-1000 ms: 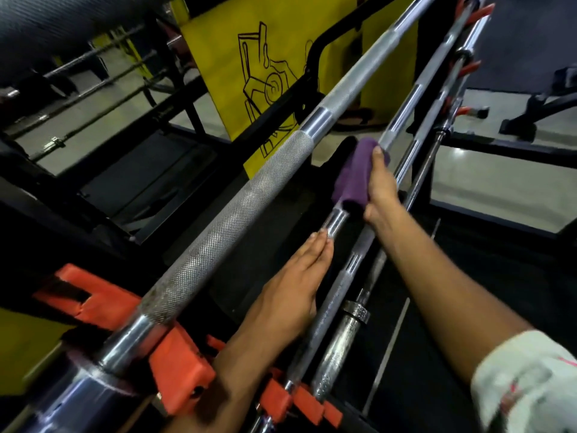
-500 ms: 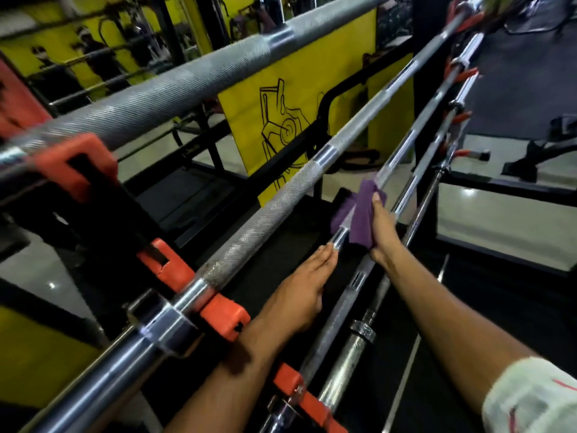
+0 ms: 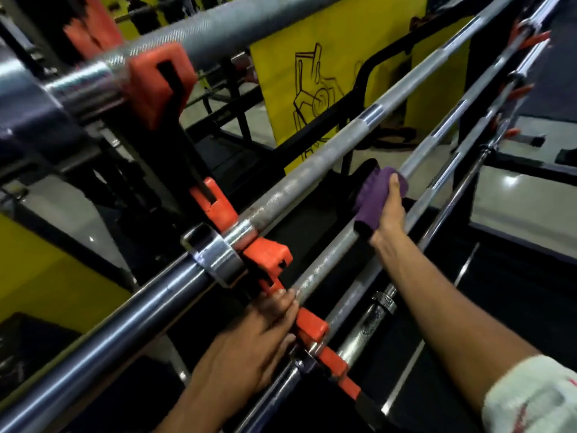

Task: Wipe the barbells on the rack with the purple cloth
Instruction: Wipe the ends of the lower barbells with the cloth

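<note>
The purple cloth (image 3: 379, 200) is wrapped around the knurled shaft of the third barbell (image 3: 327, 260) down on the rack, about midway along the bar's visible length, with the right hand (image 3: 388, 214) curled round cloth and bar together, thumb lying along the top of the cloth. The left hand (image 3: 253, 345) rests nearer the rack's near end, its fingers fairly straight and laid against the same bar and the orange cradle (image 3: 309, 328) that carries it; it grips nothing that can be made out. Each barbell sits in its own orange cradle on the black rack upright (image 3: 175, 151): a thick top bar (image 3: 218, 29) blurred across the upper left corner, a second barbell (image 3: 281, 195) with a chrome collar (image 3: 215, 257) just below it, then the bar being wiped, and lower, thinner bars (image 3: 368, 326) beside the right forearm. A white sleeve (image 3: 530, 398) shows at the lower right corner. Behind the rack stands a yellow panel (image 3: 343, 51) with a black line drawing.
</note>
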